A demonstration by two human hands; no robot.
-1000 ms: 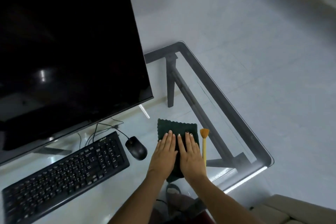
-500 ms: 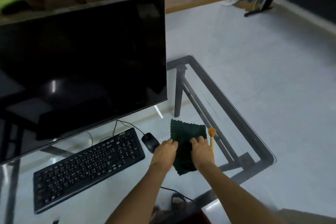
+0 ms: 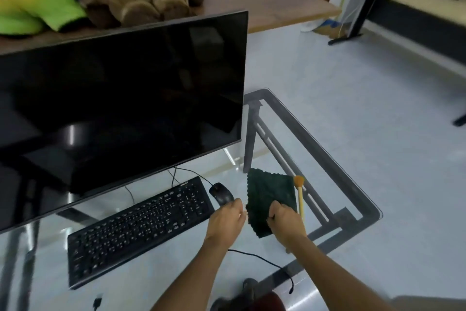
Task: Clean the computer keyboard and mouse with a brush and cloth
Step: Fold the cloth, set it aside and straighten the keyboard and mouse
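Note:
A dark green cloth point(image 3: 269, 191) lies on the glass table point(image 3: 335, 172), right of the black mouse point(image 3: 221, 193). My left hand point(image 3: 225, 220) is curled at the cloth's left edge and my right hand point(image 3: 285, 221) is curled on its right side; both seem to pinch the fabric. A yellow-handled brush point(image 3: 300, 197) with orange bristles lies along the cloth's right edge, touching my right hand. The black keyboard point(image 3: 138, 227) sits to the left, in front of the monitor.
A large dark monitor point(image 3: 113, 109) stands close behind the keyboard. Cables run from the mouse and under the table. The table's right edge and corner point(image 3: 375, 212) are just beyond the brush. Plush toys sit on a wooden bench behind.
My hands went from lying flat on the cloth to curled fists at its sides. The view has tilted up and pulled back, showing more of the room.

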